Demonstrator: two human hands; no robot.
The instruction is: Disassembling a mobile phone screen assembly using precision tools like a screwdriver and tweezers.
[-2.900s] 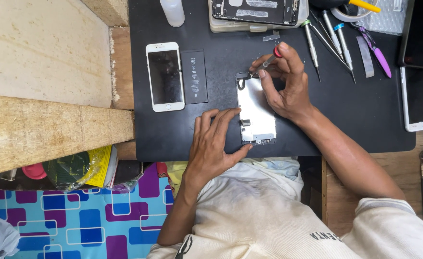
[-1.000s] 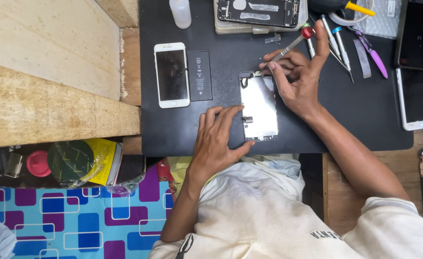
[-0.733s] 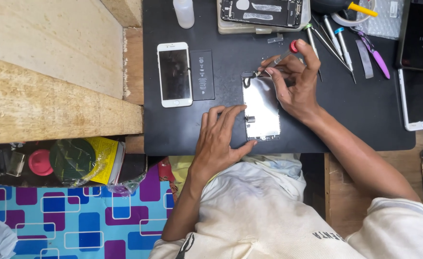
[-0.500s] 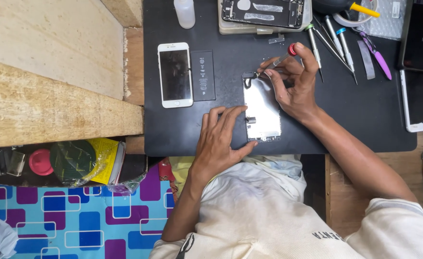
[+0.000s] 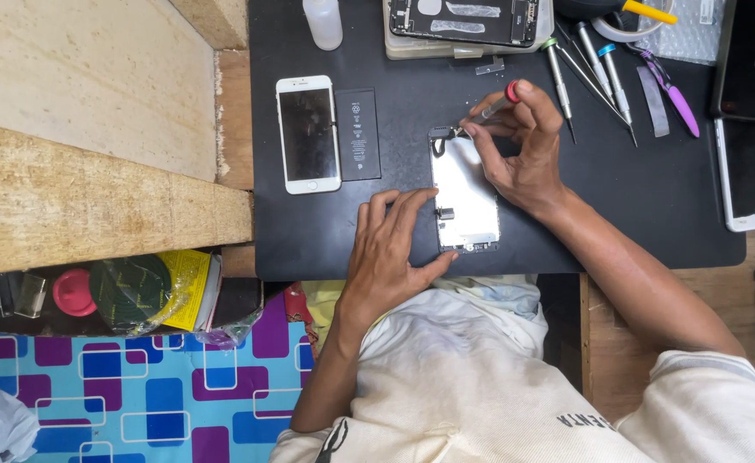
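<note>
Phone screen panel (image 5: 466,193) lies back-up on the black mat (image 5: 635,206), pinned along its near-left edge by the flat, unclenched left hand (image 5: 390,249). At its far end the right hand (image 5: 523,141) pinches a red-capped screwdriver (image 5: 497,105), tip touching the panel's top corner.

Overall light: bright, even, diffuse, from above.
Shadows: soft and short; a faint one beneath the left hand (image 5: 392,249) on the black mat (image 5: 635,206).
Glare: mild sheen on the metal back of the screen assembly (image 5: 466,193); pale reflection on the white phone (image 5: 308,133).
Focus: sharp across the mat; the right hand (image 5: 519,141) shows no motion blur.
Edges: slight wide-angle stretch; the shirt at the bottom edge is softer.
Exposure: wooden boards (image 5: 86,129) near washed out.
</note>
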